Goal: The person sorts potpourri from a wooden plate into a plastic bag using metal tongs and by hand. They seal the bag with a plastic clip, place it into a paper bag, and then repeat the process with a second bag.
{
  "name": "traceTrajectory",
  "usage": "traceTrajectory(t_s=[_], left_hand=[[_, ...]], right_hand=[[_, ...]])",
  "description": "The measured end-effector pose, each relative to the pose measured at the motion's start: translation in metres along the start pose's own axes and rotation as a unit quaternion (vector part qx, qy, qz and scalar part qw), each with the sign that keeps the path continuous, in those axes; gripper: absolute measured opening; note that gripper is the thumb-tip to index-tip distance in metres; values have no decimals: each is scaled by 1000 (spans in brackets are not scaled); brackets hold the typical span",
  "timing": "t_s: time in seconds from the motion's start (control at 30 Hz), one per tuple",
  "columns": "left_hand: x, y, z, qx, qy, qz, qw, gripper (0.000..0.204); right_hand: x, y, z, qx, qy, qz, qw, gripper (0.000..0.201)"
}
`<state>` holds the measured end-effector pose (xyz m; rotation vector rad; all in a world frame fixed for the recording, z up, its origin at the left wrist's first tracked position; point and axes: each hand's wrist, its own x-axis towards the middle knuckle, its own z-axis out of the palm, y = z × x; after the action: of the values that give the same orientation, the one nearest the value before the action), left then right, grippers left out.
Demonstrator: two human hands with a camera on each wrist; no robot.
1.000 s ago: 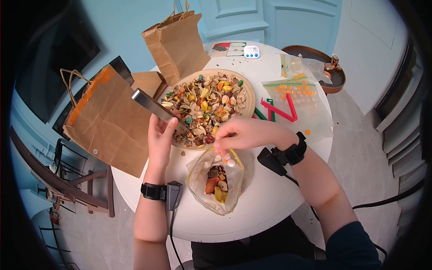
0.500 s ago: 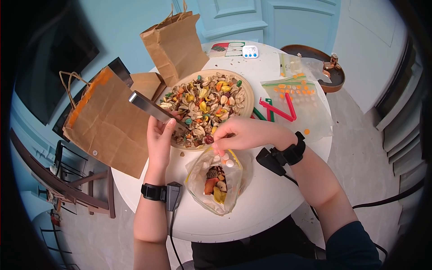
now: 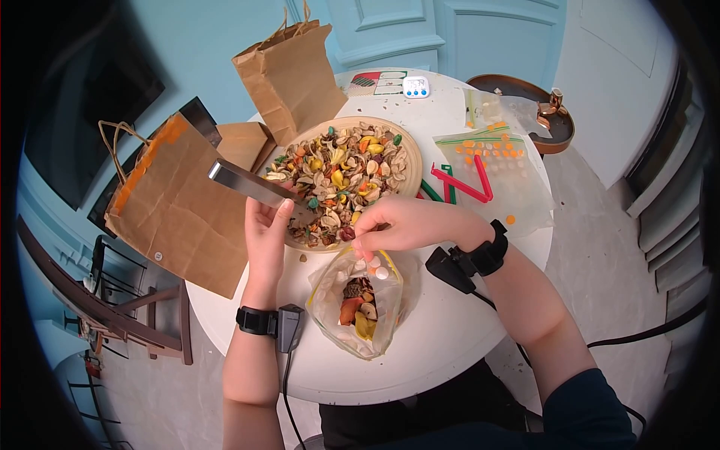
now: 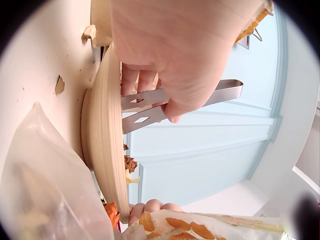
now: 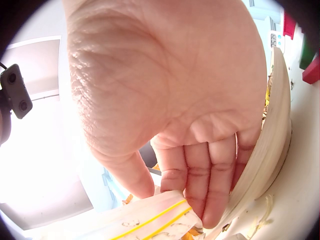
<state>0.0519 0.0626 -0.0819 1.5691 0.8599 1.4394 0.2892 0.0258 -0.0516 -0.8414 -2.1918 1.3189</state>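
Note:
My left hand holds metal tongs over the near left of a round wooden plate. Dried potpourri in mixed colours is heaped on this plate. In the left wrist view the tongs' two arms stand apart, their tips hidden behind the plate's rim. With thumb and fingers my right hand pinches the far rim of a clear zip bag. The bag's mouth gapes, showing dried pieces inside. Yellow zip lines run along the pinched edge in the right wrist view.
Two brown paper bags stand left of the plate and behind it. To the right lie red and green bag clips and a flat zip bag with orange dots. A white timer sits at the back.
The tongs' closed end has swung left and downward in the left hand. The right hand keeps its pinch on the zip bag's rim.

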Motion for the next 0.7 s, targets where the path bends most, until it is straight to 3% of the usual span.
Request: traceTrajectory(t_s=[0.7], left_hand=[[2, -6, -4, -18, -38, -26, 999, 31]], right_hand=[[1, 3, 0, -2, 3, 6, 1000, 26]])
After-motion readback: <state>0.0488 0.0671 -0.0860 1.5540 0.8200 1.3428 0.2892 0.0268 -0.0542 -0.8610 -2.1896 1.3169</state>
